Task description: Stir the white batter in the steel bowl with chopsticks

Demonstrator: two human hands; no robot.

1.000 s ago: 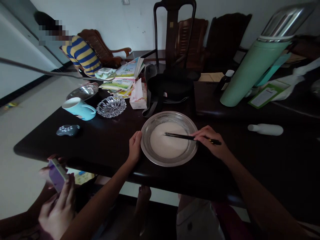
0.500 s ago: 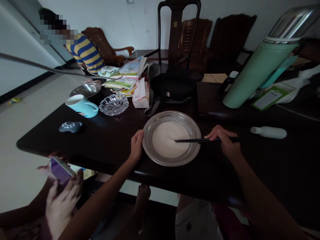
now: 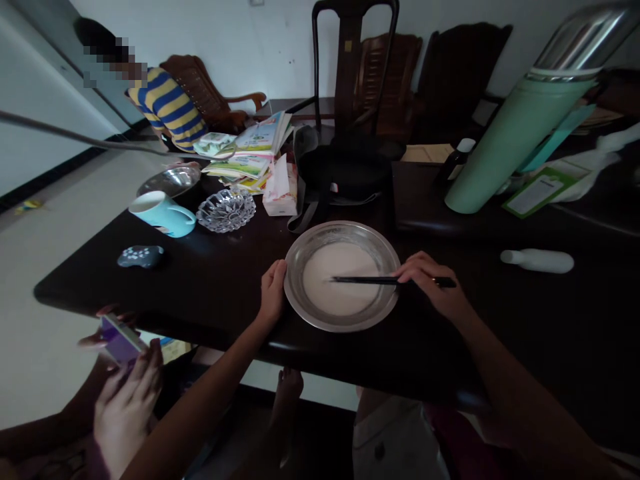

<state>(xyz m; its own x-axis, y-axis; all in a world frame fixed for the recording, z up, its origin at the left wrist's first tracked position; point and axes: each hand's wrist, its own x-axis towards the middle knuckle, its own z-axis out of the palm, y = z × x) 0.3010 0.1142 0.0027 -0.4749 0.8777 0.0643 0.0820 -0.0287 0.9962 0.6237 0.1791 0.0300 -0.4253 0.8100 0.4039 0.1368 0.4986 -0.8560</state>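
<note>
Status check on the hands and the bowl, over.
Left hand against metal bowl. Right hand gripping black chopsticks, tips in white mixture. Black bag just beyond bowl.

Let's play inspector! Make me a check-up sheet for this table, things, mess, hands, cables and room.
Surface: dark, shiny table.
Job's things: metal bowl holding white mixture; black chopsticks dipped in.
Clutter: blue mug, glass dish, green flask, white bottle lying down.
Hands: left hand on the bowl's rim; right hand grips the chopsticks.
Cables: grey cord-like strip from left edge; exact kind unclear.
Surroundings: person in striped top; wooden chairs; another person's hand by a phone.
</note>
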